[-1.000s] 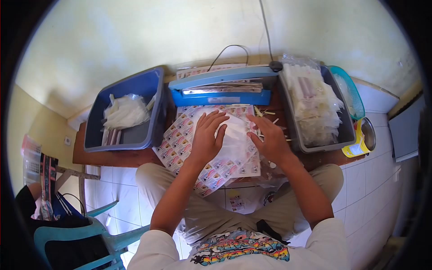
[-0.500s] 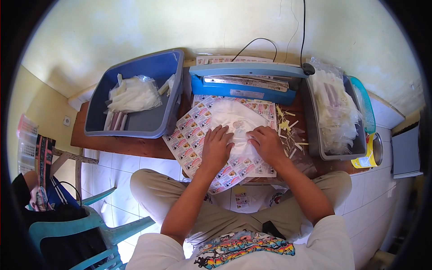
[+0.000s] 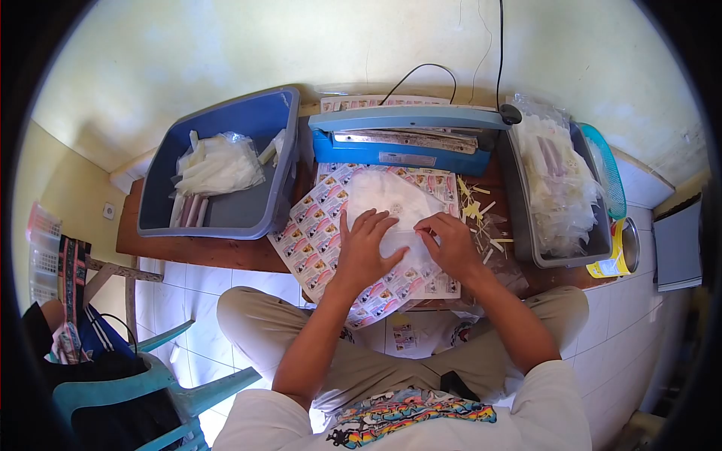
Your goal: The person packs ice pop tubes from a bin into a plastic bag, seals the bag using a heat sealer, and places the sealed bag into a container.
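Note:
A white, translucent plastic bag [image 3: 376,192] with a small round print lies flat on printed label sheets [image 3: 308,240]. My left hand [image 3: 367,248] rests on the bag's left part, thumb and fingers spread, gripping nothing. At the bag's right side, my right hand [image 3: 450,244] has thumb and index finger brought together at what looks like its edge or fold. Just beyond the bag stands a blue heat sealer [image 3: 398,150] with its long lever arm above the sealing bar.
On the left sits a blue-grey tub [image 3: 248,218] with filled plastic packs [image 3: 218,165]. A grey tub [image 3: 526,218] heaped with packs stands right, beside a yellow can [image 3: 613,259]. Cut strips [image 3: 474,210] litter the wooden table [image 3: 195,246]. A green chair [image 3: 113,391] is lower left.
My left thumb has swung away from the fingers, and the hand has opened wider. My right fingertips have drawn together at the bag's right side. The view has shifted slightly.

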The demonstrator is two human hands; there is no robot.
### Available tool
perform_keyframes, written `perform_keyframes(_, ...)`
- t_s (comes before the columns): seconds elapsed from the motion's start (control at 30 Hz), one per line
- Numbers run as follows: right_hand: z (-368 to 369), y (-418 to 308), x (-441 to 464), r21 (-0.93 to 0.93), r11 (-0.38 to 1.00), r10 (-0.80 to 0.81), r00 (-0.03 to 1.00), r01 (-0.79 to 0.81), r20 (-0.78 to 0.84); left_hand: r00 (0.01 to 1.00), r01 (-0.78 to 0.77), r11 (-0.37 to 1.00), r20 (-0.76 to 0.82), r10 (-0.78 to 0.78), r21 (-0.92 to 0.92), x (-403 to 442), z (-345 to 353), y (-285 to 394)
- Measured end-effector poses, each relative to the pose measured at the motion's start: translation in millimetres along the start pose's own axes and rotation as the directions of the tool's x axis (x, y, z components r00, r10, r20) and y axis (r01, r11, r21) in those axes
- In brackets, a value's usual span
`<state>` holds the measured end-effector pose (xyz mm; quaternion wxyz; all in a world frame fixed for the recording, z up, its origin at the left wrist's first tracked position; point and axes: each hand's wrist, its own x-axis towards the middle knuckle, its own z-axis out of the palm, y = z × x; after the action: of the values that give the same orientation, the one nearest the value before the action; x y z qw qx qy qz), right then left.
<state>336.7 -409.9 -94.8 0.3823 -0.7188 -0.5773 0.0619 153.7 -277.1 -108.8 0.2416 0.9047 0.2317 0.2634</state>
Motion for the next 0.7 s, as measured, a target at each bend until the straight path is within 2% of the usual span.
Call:
perform_keyframes(0.03,-3,-2,-1,0.123,0.988,0.091,0.994,-0.097,0.054,0.998,0.001,1.000,0.056,0.000,-0.023,0,0,6)
perform_keyframes(0.17,-12,-3,-9,0.138,0.980,0.126,0.985,-0.142,0.115,0.974,-0.050,0.999,0.220,0.051,-0.011,-8,18,0)
perform_keyframes(0.37,-16,1,-17,0.099,0.981,0.168,0.986,-0.169,0.012,0.968,-0.059,0.998,0.243,0.063,-0.021,-2,14,4)
perform_keyframes(0.43,-13,11,-17,-0.116,0.993,0.010,0.993,-0.024,-0.119,0.964,-0.077,0.997,0.255,0.075,-0.001,-1,10,2)
perform_keyframes(0.47,-13,14,-19,-0.114,0.993,0.011,0.992,-0.025,-0.124,0.959,-0.087,0.996,0.272,0.085,-0.005,0,9,-1)
perform_keyframes(0.53,-17,14,-20,-0.290,0.957,0.029,0.999,-0.022,0.019,0.953,-0.101,0.995,0.288,0.098,-0.004,2,5,-2)
perform_keyframes(0.57,-16,13,-21,-0.287,0.958,0.028,1.000,-0.022,0.015,0.944,-0.098,0.995,0.317,0.096,-0.008,3,3,-3)
perform_keyframes(0.63,-14,12,-23,-0.417,0.909,0.004,0.999,0.011,0.033,0.935,-0.095,0.995,0.344,0.092,-0.009,4,-1,-3)
perform_keyframes(0.7,-9,14,-23,-0.413,0.911,-0.005,1.000,0.014,0.024,0.972,-0.072,0.996,0.219,0.080,-0.048,5,0,0)
